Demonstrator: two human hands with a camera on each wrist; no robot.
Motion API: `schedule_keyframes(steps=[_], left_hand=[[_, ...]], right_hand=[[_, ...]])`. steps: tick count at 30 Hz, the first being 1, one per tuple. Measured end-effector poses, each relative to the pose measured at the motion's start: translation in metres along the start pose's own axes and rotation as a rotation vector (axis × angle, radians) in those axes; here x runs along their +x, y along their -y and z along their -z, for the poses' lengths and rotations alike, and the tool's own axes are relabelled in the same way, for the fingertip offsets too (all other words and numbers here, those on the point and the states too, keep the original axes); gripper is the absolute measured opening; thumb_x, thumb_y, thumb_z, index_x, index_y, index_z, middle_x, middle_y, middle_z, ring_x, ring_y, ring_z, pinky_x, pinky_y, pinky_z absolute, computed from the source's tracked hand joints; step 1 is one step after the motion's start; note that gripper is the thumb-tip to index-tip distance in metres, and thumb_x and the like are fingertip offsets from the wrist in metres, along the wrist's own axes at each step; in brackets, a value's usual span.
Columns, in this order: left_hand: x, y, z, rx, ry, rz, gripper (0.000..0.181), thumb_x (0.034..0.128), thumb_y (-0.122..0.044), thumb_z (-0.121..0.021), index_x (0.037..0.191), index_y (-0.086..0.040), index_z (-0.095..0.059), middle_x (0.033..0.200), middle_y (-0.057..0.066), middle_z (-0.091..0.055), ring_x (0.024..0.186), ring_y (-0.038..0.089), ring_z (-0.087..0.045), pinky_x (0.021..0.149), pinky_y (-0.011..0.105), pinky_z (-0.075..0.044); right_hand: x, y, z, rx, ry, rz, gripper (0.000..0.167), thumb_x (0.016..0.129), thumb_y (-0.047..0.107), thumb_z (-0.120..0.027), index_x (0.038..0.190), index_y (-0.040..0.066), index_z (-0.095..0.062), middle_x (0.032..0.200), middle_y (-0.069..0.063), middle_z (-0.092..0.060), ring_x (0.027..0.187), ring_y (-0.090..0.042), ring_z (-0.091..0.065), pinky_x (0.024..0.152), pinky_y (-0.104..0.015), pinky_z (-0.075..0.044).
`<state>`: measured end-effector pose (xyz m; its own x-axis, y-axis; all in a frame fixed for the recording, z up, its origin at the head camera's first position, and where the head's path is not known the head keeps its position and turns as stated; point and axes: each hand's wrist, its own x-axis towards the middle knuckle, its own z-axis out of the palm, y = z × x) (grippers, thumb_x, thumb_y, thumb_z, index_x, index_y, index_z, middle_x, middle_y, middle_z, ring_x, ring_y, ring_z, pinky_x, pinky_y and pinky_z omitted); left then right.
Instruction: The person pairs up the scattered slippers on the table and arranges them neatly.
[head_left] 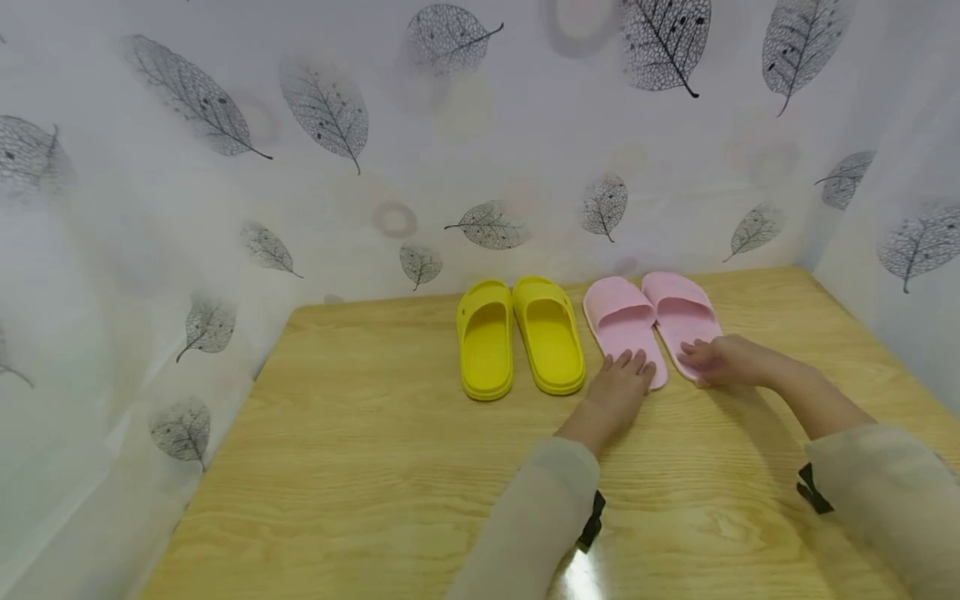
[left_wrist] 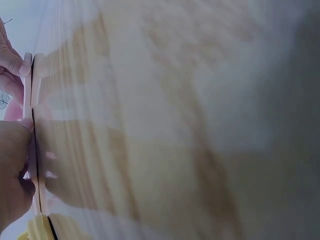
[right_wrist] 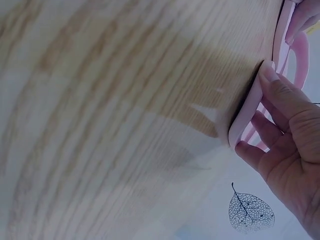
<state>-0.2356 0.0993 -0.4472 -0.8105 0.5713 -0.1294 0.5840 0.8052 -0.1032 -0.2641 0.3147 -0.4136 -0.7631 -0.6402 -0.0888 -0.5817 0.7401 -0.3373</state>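
Note:
A pair of pink slippers stands side by side at the back right of the table, toes toward the wall. My left hand (head_left: 617, 392) holds the heel of the left pink slipper (head_left: 617, 296), its fingers over the footbed. The left wrist view shows that thumb (left_wrist: 26, 123) at the heel's edge. At the right pink slipper (head_left: 677, 287), my right hand (head_left: 729, 362) grips the heel. In the right wrist view its thumb (right_wrist: 270, 75) presses the heel's rear edge, while other fingers hold the side. Both soles appear to lie on or very near the table.
Left of the pink pair stand a left yellow slipper (head_left: 487, 354) and a right yellow slipper (head_left: 553, 346), toes also toward the wall. The wood-grain table (head_left: 360, 450) reaches back to a white leaf-printed curtain (head_left: 525, 150), which also hangs along both sides.

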Motion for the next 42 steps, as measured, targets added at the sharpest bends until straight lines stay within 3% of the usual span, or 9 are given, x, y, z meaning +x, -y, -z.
schedule_keyframes(steps=[10,23,28,32,33,36,39,40,42], left_hand=[[0.003,0.004,-0.001,-0.008,-0.005,0.002,0.046,0.1036,-0.028,-0.029,0.15,-0.028,-0.026,0.157,-0.007,-0.019,0.144,0.011,-0.018,0.116,0.031,-0.016],[0.006,0.006,0.0,0.01,-0.029,0.0,0.046,0.1032,-0.031,-0.032,0.149,-0.028,-0.03,0.156,-0.007,-0.023,0.142,0.01,-0.022,0.115,0.031,-0.019],[0.009,0.009,-0.004,-0.073,-0.01,-0.008,0.047,0.1029,-0.033,-0.03,0.15,-0.028,-0.027,0.157,-0.007,-0.017,0.144,0.01,-0.017,0.116,0.031,-0.017],[0.012,0.013,-0.005,-0.146,-0.002,-0.04,0.048,0.1028,-0.034,-0.027,0.151,-0.027,-0.024,0.158,-0.006,-0.013,0.145,0.011,-0.011,0.116,0.031,-0.015],[0.012,0.014,-0.005,-0.149,-0.002,-0.052,0.049,0.1029,-0.035,-0.027,0.151,-0.026,-0.023,0.158,-0.005,-0.012,0.145,0.012,-0.011,0.116,0.031,-0.014],[0.012,0.016,-0.003,-0.171,0.019,-0.079,0.051,0.1028,-0.037,-0.026,0.151,-0.024,-0.021,0.159,-0.003,-0.01,0.146,0.013,-0.008,0.117,0.032,-0.013],[0.011,0.02,0.002,-0.176,0.051,-0.096,0.054,0.102,-0.041,-0.028,0.152,-0.022,-0.02,0.159,-0.002,-0.011,0.146,0.013,-0.01,0.117,0.032,-0.013],[0.011,0.021,0.005,-0.178,0.068,-0.097,0.055,0.1016,-0.043,-0.029,0.152,-0.022,-0.02,0.159,-0.002,-0.012,0.146,0.012,-0.01,0.117,0.031,-0.013],[0.01,0.024,0.009,-0.175,0.088,-0.096,0.058,0.1008,-0.046,-0.03,0.152,-0.021,-0.02,0.159,-0.002,-0.014,0.145,0.012,-0.012,0.117,0.031,-0.014]], right_hand=[[0.003,0.0,0.001,-0.001,-0.007,0.016,0.04,0.082,0.012,-0.071,0.113,-0.01,-0.062,0.124,-0.034,-0.05,0.115,-0.055,-0.044,0.095,-0.059,-0.037],[0.005,0.001,0.0,0.015,0.002,-0.034,0.041,0.084,0.01,-0.068,0.117,-0.012,-0.059,0.128,-0.034,-0.047,0.118,-0.055,-0.042,0.096,-0.061,-0.036],[0.004,-0.001,-0.001,0.074,0.006,-0.08,0.045,0.084,0.013,-0.068,0.12,-0.012,-0.056,0.132,-0.033,-0.044,0.122,-0.055,-0.037,0.099,-0.062,-0.032],[0.0,-0.01,-0.006,0.088,-0.061,-0.024,0.047,0.083,0.019,-0.069,0.119,-0.009,-0.059,0.129,-0.033,-0.046,0.119,-0.056,-0.04,0.096,-0.063,-0.033],[-0.001,-0.017,-0.01,0.1,-0.093,0.019,0.046,0.084,0.02,-0.069,0.122,-0.004,-0.059,0.133,-0.028,-0.046,0.124,-0.049,-0.04,0.102,-0.056,-0.032],[-0.002,-0.02,-0.015,0.091,-0.155,0.078,0.042,0.084,0.015,-0.068,0.121,-0.005,-0.06,0.128,-0.03,-0.048,0.119,-0.051,-0.044,0.099,-0.057,-0.035],[0.0,-0.015,-0.017,0.048,-0.178,0.089,0.039,0.085,0.008,-0.066,0.119,-0.008,-0.06,0.125,-0.032,-0.051,0.117,-0.05,-0.048,0.099,-0.055,-0.037],[0.001,-0.006,-0.015,0.012,-0.166,0.063,0.037,0.083,0.005,-0.066,0.115,-0.013,-0.06,0.119,-0.038,-0.052,0.109,-0.056,-0.049,0.092,-0.061,-0.038],[0.001,0.0,-0.016,-0.031,-0.167,0.049,0.036,0.082,0.002,-0.065,0.114,-0.014,-0.06,0.117,-0.038,-0.054,0.109,-0.054,-0.051,0.093,-0.06,-0.04]])
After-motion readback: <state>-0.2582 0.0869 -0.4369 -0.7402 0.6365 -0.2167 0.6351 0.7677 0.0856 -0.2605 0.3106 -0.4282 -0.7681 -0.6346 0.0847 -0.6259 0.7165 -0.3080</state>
